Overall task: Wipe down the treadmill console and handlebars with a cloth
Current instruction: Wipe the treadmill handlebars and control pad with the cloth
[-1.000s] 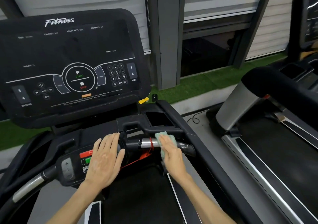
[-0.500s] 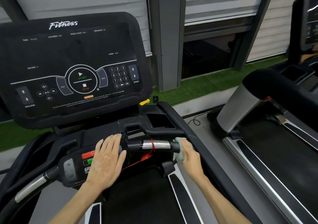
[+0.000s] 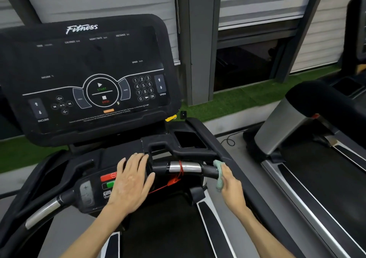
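Your right hand [image 3: 230, 184] grips the pale green cloth [image 3: 218, 175] and presses it on the right end of the short centre handlebar [image 3: 186, 167] - fingers are folded round the cloth, mostly hidden behind it. A red safety cord [image 3: 179, 170] is looped round the bar's chrome section, left of the cloth. Your left hand [image 3: 130, 184] lies flat on the control pod [image 3: 89, 194], fingers straight and slightly spread, holding nothing, partly covering the red and green buttons. The console [image 3: 89, 75] sits far of both hands - screen dark. A second treadmill [image 3: 297, 119] stands to the right.
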`<action>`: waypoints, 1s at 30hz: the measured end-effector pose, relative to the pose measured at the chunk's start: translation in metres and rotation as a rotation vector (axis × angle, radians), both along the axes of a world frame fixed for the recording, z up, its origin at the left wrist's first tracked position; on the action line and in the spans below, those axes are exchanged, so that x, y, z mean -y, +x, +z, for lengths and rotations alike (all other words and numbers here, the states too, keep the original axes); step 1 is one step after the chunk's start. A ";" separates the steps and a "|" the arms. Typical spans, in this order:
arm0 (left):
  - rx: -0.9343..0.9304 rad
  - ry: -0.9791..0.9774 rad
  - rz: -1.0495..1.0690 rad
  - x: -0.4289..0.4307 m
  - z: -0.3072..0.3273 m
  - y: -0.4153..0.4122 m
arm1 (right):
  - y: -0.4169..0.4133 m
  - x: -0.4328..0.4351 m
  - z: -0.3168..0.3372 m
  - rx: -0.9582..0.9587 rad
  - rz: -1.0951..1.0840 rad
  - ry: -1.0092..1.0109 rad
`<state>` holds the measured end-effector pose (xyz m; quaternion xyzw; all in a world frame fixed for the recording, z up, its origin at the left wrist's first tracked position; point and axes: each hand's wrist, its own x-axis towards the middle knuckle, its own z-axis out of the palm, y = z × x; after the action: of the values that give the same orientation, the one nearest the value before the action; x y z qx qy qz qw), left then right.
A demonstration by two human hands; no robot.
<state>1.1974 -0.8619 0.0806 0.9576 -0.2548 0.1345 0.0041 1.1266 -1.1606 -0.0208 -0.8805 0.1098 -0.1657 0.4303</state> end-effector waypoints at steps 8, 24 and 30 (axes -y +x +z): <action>-0.011 0.148 -0.250 0.070 -0.009 0.009 | 0.019 -0.037 0.023 0.232 0.232 -0.014; 0.040 0.219 -0.312 0.066 -0.029 0.017 | 0.006 -0.006 0.001 0.030 0.038 0.130; 0.032 0.225 -0.316 0.067 -0.028 0.017 | 0.019 -0.052 0.008 0.156 -0.044 0.013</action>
<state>1.2140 -0.9292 0.0524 0.8978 -0.4155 0.1183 -0.0860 1.1456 -1.1091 -0.0124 -0.8595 0.0962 -0.2427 0.4395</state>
